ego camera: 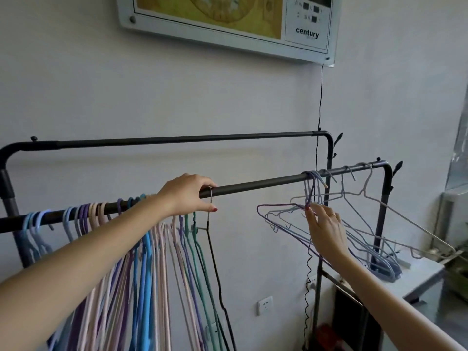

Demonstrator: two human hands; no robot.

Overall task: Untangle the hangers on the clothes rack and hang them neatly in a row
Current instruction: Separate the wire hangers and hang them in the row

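A black clothes rack has a near rail point(253, 184) running from lower left to upper right. Several pastel hangers point(141, 262) hang in a row on its left part. My left hand point(188, 195) grips the rail from above, with its thumb at the metal hook of a black hanger point(215, 269) at the row's right end. On the right, a tangle of purple, blue and white hangers point(354, 224) hangs skewed from the rail. My right hand point(325, 229) pinches the neck of a purple hanger point(278, 214) in that tangle.
A second, higher rail point(177, 140) runs behind, close to the wall. A framed board point(228, 24) hangs above with a thin black cord point(320, 97) dropping past the rack. A grey ledge point(417, 277) lies at the right, a wall socket point(265, 305) below.
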